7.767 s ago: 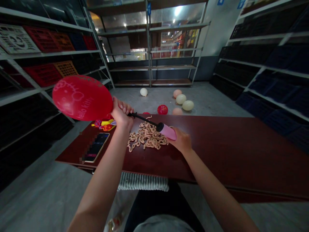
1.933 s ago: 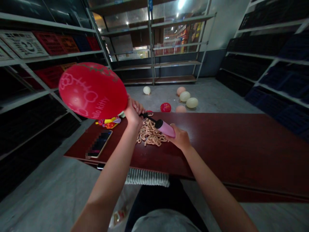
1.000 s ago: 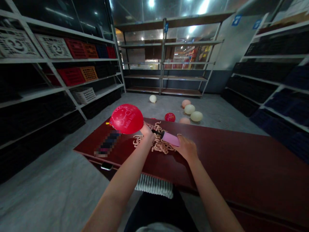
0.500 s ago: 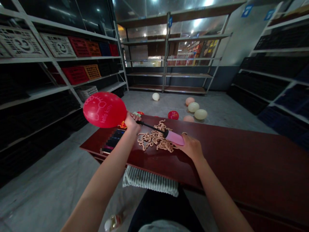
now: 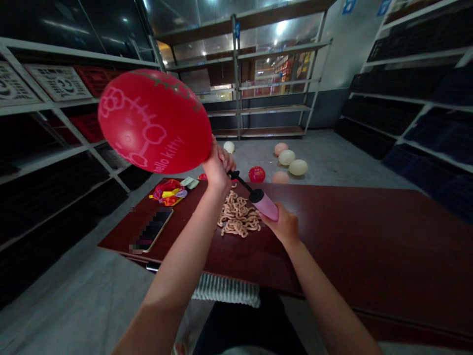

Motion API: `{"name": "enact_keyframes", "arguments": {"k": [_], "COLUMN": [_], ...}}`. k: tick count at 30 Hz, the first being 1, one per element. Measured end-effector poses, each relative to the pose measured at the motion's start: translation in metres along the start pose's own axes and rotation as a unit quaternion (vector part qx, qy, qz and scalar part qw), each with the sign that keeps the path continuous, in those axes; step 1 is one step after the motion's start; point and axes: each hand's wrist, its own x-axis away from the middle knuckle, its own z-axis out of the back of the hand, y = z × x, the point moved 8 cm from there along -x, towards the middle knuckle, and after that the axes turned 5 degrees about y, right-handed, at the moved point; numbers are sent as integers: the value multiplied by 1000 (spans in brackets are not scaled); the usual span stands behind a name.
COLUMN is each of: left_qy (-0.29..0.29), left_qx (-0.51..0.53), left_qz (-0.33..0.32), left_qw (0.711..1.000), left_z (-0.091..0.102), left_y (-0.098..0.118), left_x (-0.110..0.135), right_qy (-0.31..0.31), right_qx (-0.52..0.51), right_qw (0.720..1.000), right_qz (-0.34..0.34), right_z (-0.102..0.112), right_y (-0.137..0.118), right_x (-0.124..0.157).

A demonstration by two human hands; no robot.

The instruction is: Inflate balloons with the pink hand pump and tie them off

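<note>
My left hand (image 5: 219,166) is closed around the neck of a large red balloon (image 5: 155,123) printed with "hello kitty" and the black end of a hand pump. My right hand (image 5: 283,226) grips the pink barrel of the balloon pump (image 5: 266,206). Between the hands a short stretch of the pump's black rod shows. Beneath the pump, a heap of beige, squiggly rope-like pieces (image 5: 238,217) lies on the dark red table (image 5: 351,236). The balloon's neck and the pump tip are hidden by my left fingers.
Uninflated coloured balloons (image 5: 169,192) and a phone (image 5: 155,230) lie at the table's left. Beyond the far edge, a red balloon (image 5: 256,174) and several pale balloons (image 5: 287,158) rest on the floor. Shelving (image 5: 236,79) with crates stands around.
The red balloon has grown much larger and risen. My hands have come closer together, with less of the pump's rod showing. The view has shifted to the right.
</note>
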Motion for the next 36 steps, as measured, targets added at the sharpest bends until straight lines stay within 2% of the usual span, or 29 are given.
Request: {"name": "enact_keyframes", "arguments": {"k": [3,6,8,11,15,21,27,33,36], "left_qy": [-16,-15,8,44,105,195,267,310,315], "left_qx": [-11,-23,-27,-25,-12,4,33,50,46], "left_qz": [29,61,74,83,83,123,115,96,92], "left_qw": [999,998,997,995,991,973,956,945,943], "left_z": [-11,-9,0,19,54,106,147,193,205], "left_y": [-40,-78,-93,-100,-95,-82,-49,-12,9], "left_x": [13,27,31,28,20,15,8,-1,-4], "right_qy": [15,23,22,16,3,-27,-32,-55,-66], "right_qx": [1,16,31,48,62,106,151,155,154], "right_qw": [1000,999,999,998,998,991,978,969,967], "right_qz": [-21,-36,-39,-24,13,77,138,186,193], "right_z": [1,0,-2,-4,-6,-16,-19,-21,-22], "right_y": [4,8,11,9,-2,-19,-27,-37,-38], "right_x": [-1,-1,-1,0,1,3,7,9,9]}}
